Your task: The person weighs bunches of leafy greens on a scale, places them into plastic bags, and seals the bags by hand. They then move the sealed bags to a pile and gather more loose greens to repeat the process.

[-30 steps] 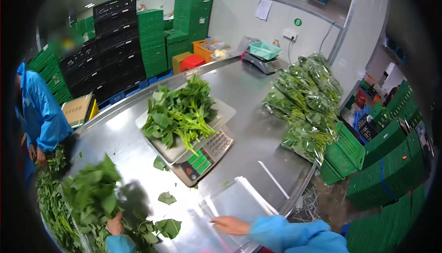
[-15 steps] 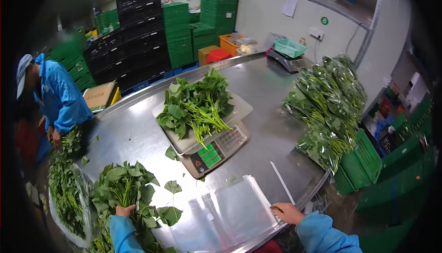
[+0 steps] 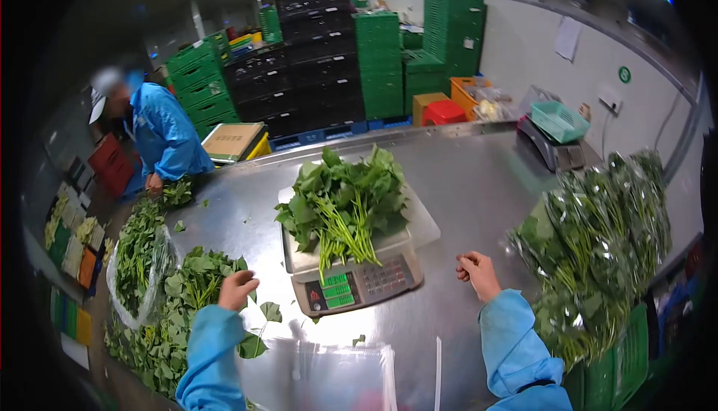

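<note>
1. Head view: a bunch of broad green leaves with pale-green stems (image 3: 340, 209) rests on the metal pan of a light-grey electronic scale (image 3: 393, 276), its stems lying toward the person. Green-lit digits show on the scale's display (image 3: 336, 291).
2. Left hand (image 3: 238, 290): released, fingers loosely bent, just beside a heap of loose dark-green leafy stems (image 3: 187, 287) at the table's left side.
3. Right hand (image 3: 477, 273): raised to the right of the scale and apart from it, fingers curled in near the thumb; I cannot tell whether they pinch something thin.
4. Clear flat plastic bags (image 3: 336, 377) lie on the shiny stainless-steel table (image 3: 471, 186), near its front edge and below the scale; a thin white strip (image 3: 438, 373) lies to their right.
5. Well to the right, leafy greens in clear glossy wrapping (image 3: 591, 261) are piled, with a green plastic crate (image 3: 628, 355) beneath the pile's near end.
6. At the far right corner, a turquoise plastic basket (image 3: 559, 121) sits on a dark scale (image 3: 557, 155).
7. Far left, a co-worker in a blue smock (image 3: 168, 134) has a hand (image 3: 154, 184) near more greens; black plastic crates (image 3: 314, 59) stand stacked beyond the table.
</note>
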